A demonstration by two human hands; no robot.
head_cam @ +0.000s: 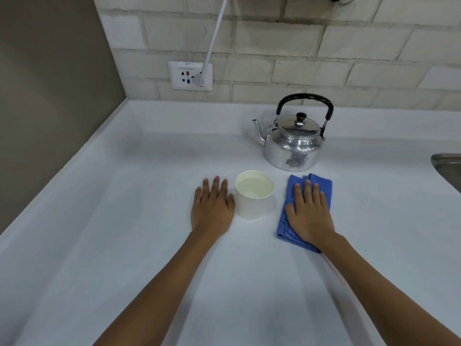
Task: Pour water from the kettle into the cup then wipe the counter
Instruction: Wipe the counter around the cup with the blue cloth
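A shiny metal kettle point(293, 143) with a black handle stands upright toward the back of the white counter point(124, 221), spout pointing left. In front of it sits a white paper cup point(253, 196) with water inside. My left hand point(213, 208) lies flat on the counter just left of the cup, fingers spread, its thumb close to the cup's wall. My right hand point(309, 213) rests flat on a folded blue cloth point(321, 183) to the right of the cup, fingers apart, pressing the cloth down without gripping it.
A tiled wall runs behind the counter, with a wall socket point(190, 76) and a white cable point(214, 38) plugged into it. A grey side wall point(50, 96) closes off the left. A steel sink rim point(447, 166) shows at the right edge.
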